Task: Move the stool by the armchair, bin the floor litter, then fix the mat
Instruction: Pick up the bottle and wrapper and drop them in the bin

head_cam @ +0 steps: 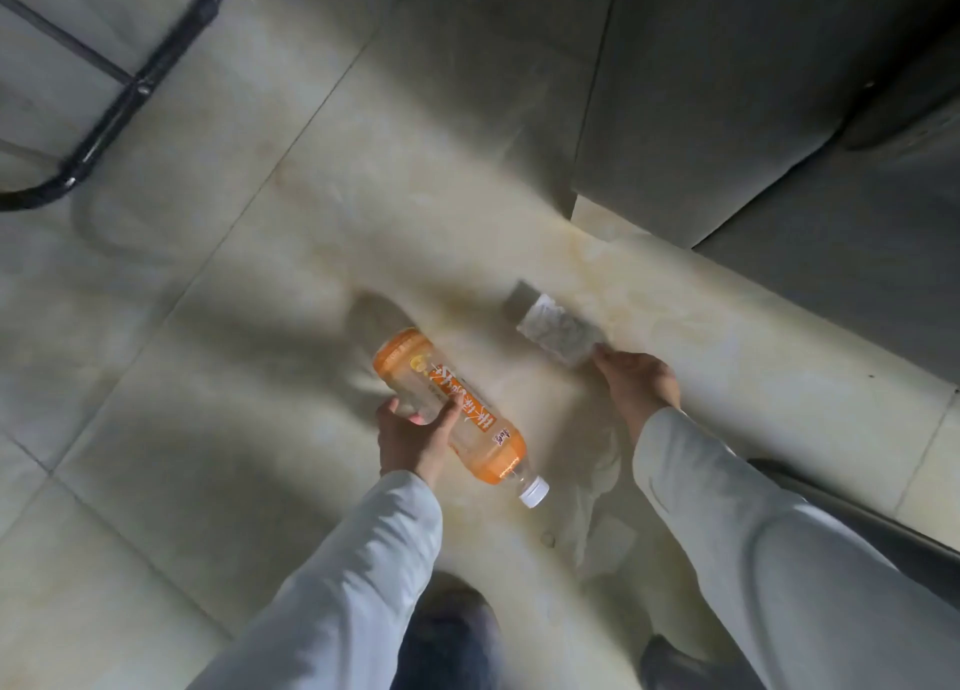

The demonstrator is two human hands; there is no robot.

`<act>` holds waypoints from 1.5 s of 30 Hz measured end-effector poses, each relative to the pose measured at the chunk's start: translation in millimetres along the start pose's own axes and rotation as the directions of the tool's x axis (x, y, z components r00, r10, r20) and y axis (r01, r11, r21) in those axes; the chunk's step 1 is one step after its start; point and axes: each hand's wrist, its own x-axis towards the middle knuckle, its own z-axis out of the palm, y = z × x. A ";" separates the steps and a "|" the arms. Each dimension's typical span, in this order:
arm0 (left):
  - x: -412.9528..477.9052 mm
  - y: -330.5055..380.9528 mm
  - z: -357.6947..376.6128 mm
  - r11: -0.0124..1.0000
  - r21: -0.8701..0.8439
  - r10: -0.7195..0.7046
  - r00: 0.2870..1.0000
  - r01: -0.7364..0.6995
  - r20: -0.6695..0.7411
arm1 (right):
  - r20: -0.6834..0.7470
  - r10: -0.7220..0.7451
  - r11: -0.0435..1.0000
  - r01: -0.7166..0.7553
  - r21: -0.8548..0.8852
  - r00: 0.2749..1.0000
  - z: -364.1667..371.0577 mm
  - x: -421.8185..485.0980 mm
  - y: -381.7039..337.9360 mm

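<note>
While gripped by left hand (415, 437), orange-labelled bottle (457, 414), white script unreadable.

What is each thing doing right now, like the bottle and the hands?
Orange bottle: capped, tilted, gripped.
Left hand: wrapped around the orange bottle.
Silvery wrapper: crumpled, pinched at one end.
Right hand: pinching the silvery wrapper.
Black metal frame: standing on the floor, untouched.

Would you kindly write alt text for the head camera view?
Looking down at a tiled floor, the left hand grips an orange-labelled plastic bottle while the right hand pinches a silvery wrapper. A black metal frame stands upper left.
</note>
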 end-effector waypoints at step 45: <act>-658.5 187.6 -147.4 0.882 0.131 0.240 0.672 -0.452 0.701 | -0.359 0.295 0.634 0.100 0.767 0.885 -436.8 -634.8 38.0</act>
